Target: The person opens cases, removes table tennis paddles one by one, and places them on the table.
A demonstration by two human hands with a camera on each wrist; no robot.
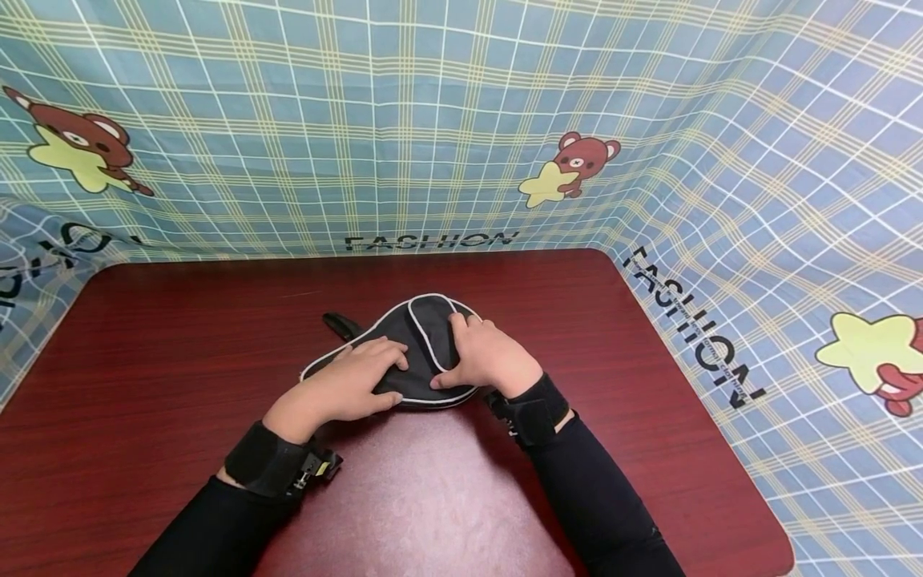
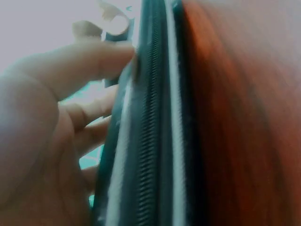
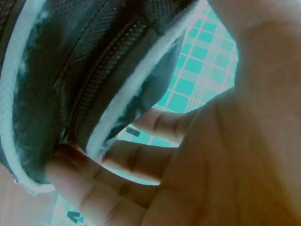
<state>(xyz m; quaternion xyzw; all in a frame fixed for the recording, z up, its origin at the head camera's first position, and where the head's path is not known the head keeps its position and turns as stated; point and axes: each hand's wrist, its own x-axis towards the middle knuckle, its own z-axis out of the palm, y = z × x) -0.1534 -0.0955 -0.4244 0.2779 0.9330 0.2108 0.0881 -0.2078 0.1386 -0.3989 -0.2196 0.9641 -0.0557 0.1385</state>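
Note:
A black zippered case (image 1: pixel 385 353), paddle-shaped with white piping, lies flat on the table. Its raised pocket (image 1: pixel 431 324) is on the wide right part, and the pocket's zipper (image 3: pixel 106 70) shows in the right wrist view. My left hand (image 1: pixel 353 381) rests on the case's narrower left part, fingers loosely spread on top. In the left wrist view its thumb touches the piped edge beside the long side zipper (image 2: pixel 150 117). My right hand (image 1: pixel 493 353) grips the pocket from the right, thumb on the near side and fingertips on the far side. The case's contents are hidden.
A dark strap loop (image 1: pixel 342 326) sticks out from the case's far left edge. The red-brown wooden table (image 1: pixel 180 320) has rounded corners. Blue checked cloth (image 1: pixel 433 120) with bears and lettering hangs behind it and along both sides.

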